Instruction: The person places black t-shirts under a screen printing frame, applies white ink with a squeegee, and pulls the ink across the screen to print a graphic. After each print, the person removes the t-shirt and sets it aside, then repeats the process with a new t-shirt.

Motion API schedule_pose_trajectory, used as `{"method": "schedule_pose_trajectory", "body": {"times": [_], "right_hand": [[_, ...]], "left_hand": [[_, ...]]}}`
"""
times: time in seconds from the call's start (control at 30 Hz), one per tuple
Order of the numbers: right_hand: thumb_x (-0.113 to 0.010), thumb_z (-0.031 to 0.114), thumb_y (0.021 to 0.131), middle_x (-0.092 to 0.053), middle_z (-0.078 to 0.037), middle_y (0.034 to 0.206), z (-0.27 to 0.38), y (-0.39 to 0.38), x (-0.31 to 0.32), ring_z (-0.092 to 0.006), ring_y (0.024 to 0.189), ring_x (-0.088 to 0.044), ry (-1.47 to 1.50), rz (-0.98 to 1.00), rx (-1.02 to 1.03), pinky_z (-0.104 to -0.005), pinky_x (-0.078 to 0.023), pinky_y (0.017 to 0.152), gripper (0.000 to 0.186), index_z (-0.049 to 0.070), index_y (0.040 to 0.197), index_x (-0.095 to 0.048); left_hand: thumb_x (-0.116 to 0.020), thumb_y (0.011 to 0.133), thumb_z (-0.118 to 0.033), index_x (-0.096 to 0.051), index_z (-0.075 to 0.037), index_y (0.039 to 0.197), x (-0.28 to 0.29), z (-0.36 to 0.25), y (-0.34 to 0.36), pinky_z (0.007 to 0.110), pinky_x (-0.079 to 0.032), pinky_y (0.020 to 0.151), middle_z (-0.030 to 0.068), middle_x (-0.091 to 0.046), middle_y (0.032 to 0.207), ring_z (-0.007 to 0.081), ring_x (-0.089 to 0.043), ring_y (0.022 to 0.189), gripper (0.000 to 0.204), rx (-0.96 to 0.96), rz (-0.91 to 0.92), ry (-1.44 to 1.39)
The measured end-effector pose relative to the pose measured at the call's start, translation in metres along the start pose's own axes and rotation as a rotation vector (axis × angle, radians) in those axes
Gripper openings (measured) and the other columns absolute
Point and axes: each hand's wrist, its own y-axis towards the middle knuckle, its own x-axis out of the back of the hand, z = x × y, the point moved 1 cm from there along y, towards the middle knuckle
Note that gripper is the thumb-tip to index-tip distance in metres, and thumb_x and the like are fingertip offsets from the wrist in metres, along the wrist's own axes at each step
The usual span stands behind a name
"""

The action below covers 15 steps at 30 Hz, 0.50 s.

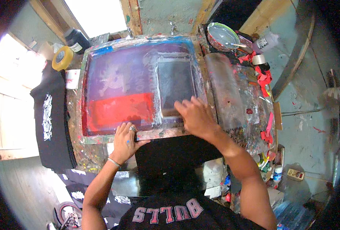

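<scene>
Fingers bent and slightly blurred, the right hand [196,119] reaches over the lower edge of a dark rectangular panel [176,78] on a wooden-framed screen [165,133]; we cannot tell whether it pinches anything. The left hand [124,143], a ring on one finger, lies over the near rail, fingers forward and thumb out to the side, though we cannot see whether it clamps from below. From here, we judge, too much weight from the right fingertips could mark or strain the mesh [139,78], while slack in the left hand could let the screen shift. Any wet color under the fingers would smear, though we cannot tell how dry it is. The screen lies on the paint-flecked worktable [89,158], directly in front of the person: purple across the upper part with a pale figure, bright red at lower left, blue along the far edge, rails stained and worn. Beyond it we see a folded stack of black cloth [54,147] at left and a bowl [219,46] of grayish paint at far right.
</scene>
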Motion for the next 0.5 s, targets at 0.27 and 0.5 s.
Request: {"method": "schedule_pose_trajectory", "body": {"times": [0.27,0.5], "right_hand": [[-0.063,0.009,0.082,-0.066,-0.012,0.103,0.016,-0.021,0.008,-0.0347,0.099,-0.063,-0.168,-0.200,0.024,-0.0504,-0.042,0.097,0.035,0.005,0.117,-0.061],[-0.067,0.022,0.078,-0.064,-0.012,0.097,0.033,0.016,0.120,-0.0347,0.095,-0.063,-0.302,-0.573,0.084,-0.0520,-0.044,0.091,0.037,0.006,0.112,-0.064]], "left_hand": [[-0.086,0.073,-0.051,-0.065,0.003,0.084,0.016,-0.009,0.003,0.047,-0.048,0.088,0.0194,-0.062,0.101,0.0393,-0.060,0.098,0.059,0.092,0.059,-0.018],[-0.089,0.070,-0.057,-0.065,0.002,0.072,0.155,-0.029,0.079,0.041,-0.048,0.055,0.0172,-0.058,0.061,0.0265,-0.059,0.055,0.064,0.138,-0.087,-0.132]]}}
